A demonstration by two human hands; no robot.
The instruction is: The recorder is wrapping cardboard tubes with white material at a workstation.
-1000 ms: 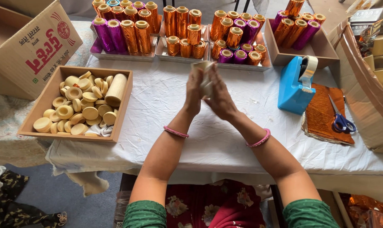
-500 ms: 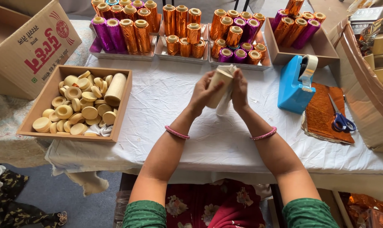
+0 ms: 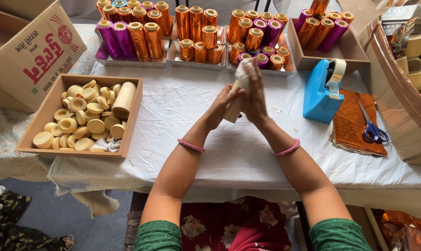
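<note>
Both hands meet above the middle of the white-clothed table (image 3: 182, 111). My left hand (image 3: 220, 104) grips a pale wooden cylinder (image 3: 232, 109), held tilted with its top end away from me. My right hand (image 3: 254, 95) presses a white cloth (image 3: 243, 69) around the cylinder's upper part. The cloth hides the cylinder's top end. A pink bangle sits on each wrist.
A wooden tray (image 3: 48, 109) of pale round lids and one cylinder sits at left, beside a cardboard box (image 3: 34, 56). Trays of orange and purple foil-wrapped cylinders (image 3: 199, 35) line the far edge. A blue tape dispenser (image 3: 319, 95), orange foil sheets (image 3: 352, 123) and scissors (image 3: 371, 128) lie right.
The hands have turned and rubbed the cylinder. My right hand with the cloth moved from the cylinder's side up over its top end, and the cylinder tilted more upright.
</note>
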